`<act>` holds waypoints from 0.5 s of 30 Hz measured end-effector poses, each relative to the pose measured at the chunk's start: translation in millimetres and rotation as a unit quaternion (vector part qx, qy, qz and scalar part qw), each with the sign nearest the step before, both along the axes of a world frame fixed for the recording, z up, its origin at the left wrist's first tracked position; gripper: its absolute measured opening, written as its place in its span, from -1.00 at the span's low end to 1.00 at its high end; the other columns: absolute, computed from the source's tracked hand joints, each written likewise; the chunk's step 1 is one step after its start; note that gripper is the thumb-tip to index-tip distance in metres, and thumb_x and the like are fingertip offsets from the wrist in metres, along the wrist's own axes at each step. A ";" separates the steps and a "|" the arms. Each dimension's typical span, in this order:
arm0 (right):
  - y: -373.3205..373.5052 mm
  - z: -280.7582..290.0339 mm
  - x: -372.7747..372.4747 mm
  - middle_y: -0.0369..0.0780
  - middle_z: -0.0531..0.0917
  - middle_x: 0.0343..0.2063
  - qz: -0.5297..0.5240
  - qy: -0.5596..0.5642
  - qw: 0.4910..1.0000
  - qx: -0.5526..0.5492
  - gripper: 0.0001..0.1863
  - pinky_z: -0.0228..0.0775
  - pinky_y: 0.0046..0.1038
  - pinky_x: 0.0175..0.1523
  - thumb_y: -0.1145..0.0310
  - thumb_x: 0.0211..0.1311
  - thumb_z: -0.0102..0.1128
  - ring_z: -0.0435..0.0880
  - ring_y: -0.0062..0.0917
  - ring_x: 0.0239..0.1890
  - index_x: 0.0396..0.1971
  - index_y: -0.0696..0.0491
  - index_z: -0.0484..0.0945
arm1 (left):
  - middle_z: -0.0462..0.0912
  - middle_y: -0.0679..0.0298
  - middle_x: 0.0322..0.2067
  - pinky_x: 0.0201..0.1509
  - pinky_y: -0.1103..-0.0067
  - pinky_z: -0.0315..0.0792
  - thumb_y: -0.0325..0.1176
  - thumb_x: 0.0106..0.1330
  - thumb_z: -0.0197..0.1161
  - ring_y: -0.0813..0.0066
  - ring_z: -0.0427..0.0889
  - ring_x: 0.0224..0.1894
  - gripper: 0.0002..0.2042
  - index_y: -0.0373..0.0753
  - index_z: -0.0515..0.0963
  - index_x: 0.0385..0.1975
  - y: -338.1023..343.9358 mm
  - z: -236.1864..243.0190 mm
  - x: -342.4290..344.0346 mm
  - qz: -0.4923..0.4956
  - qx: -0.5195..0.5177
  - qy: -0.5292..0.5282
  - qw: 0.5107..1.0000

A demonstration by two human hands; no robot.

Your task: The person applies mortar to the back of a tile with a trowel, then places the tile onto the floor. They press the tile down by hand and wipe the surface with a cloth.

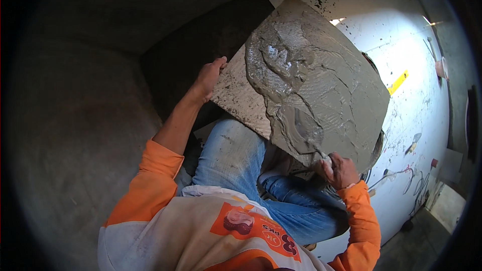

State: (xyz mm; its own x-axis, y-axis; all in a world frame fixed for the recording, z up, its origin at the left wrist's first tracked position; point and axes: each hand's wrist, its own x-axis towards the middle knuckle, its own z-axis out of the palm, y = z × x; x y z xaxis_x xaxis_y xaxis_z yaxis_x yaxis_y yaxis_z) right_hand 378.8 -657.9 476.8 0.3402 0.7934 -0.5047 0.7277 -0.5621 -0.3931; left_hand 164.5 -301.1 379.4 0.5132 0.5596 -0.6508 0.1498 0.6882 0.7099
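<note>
The slab (351, 125) lies between the two hands, broad face up, its outline turned so that one corner points to twelve o'clock; its sides look near equal and the lens bends them, so a long axis cannot be told; its middle lies at three o'clock from the left hand (207, 79) and just short of twelve o'clock from the right hand (343, 169).

Left hand: narrow grip on the slab's edge at its nine-to-ten o'clock side; the part of the grip beneath the slab is hidden. Right hand: closed around the handle of a trowel (323, 155) at the slab's six o'clock corner; the tool points toward eleven o'clock; its working end is too coated to outline.

Governing relation, as judged: grey mortar (331, 100) covers most of the face, with a thick wet ridge along its left border; the bare speckled strip (236, 98) lies beyond that border, at ten o'clock from the right hand and at four to five o'clock from the left; the left hand is nearer to the strip, but the tool is in the right; a stroke onto the strip would therefore run toward ten o'clock, across the ridge, toward the supporting hand.
</note>
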 end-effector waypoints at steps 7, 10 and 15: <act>53.1 11.6 44.7 -0.10 0.49 -0.70 0.203 -0.053 0.978 -0.006 -0.57 0.37 -0.23 -0.45 -0.03 0.12 0.12 0.52 -0.15 -0.59 -0.59 0.07 0.38 | 0.62 0.16 -0.29 -0.10 0.57 0.41 -0.02 0.33 -0.08 0.48 0.57 -0.26 -0.52 -0.41 0.53 -0.22 7.2 1.3 -38.9 -0.035 0.004 -0.007 0.999; 92.5 -4.4 57.2 -0.15 0.53 -0.62 0.317 -0.046 0.947 0.005 -0.54 0.38 -0.25 -0.45 -0.09 0.13 0.08 0.55 -0.19 -0.55 -0.60 0.05 0.41 | 0.62 0.15 -0.24 -0.06 0.55 0.41 0.03 0.33 -0.11 0.44 0.58 -0.21 -0.47 -0.42 0.51 -0.16 -2.0 -10.8 -55.5 -0.006 -0.035 -0.058 0.998; 168.9 -26.9 43.4 -0.15 0.56 -0.61 0.381 -0.047 0.922 0.048 -0.54 0.40 -0.24 -0.44 -0.12 0.14 0.05 0.57 -0.20 -0.53 -0.56 0.02 0.44 | 0.56 0.04 -0.09 0.13 0.44 0.34 0.09 0.32 -0.12 0.28 0.53 -0.03 -0.38 -0.46 0.43 -0.03 -24.3 -29.7 -76.5 0.089 -0.197 -0.230 0.949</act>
